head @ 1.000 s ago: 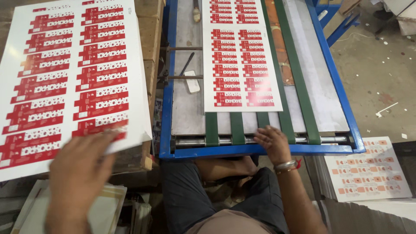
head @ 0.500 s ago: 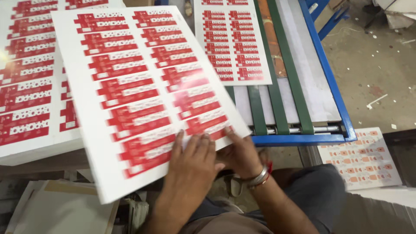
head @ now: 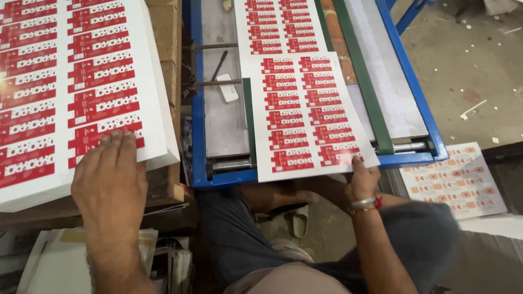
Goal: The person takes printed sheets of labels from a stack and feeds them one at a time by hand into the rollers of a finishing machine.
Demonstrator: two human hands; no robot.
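The printed sheet [head: 310, 117], white card with two columns of red carton blanks, lies on the blue-framed feed table [head: 197, 109], its long axis running away from the person and tilted a little, the near end hanging just over the table's near edge. The right hand [head: 364, 179] grips that sheet's near right corner, fingers closed on the card edge; a metal bangle and a red thread sit on the wrist. A second printed sheet [head: 278, 24] lies farther up the table, its near end overlapped by the first. Two green belts [head: 359, 71] show running lengthwise on the table, with a small white block [head: 227, 88] and a dark rod on the steel plate at the left.

To the left, one thick stack of sheets [head: 76, 81] of the same print rests on a wooden support. The left hand [head: 111, 182] lies flat on the near edge of the stack's top sheet, fingers together and extended, gripping nothing.

On the floor at the right lies one paler printed sheet [head: 457, 179] with orange blanks.
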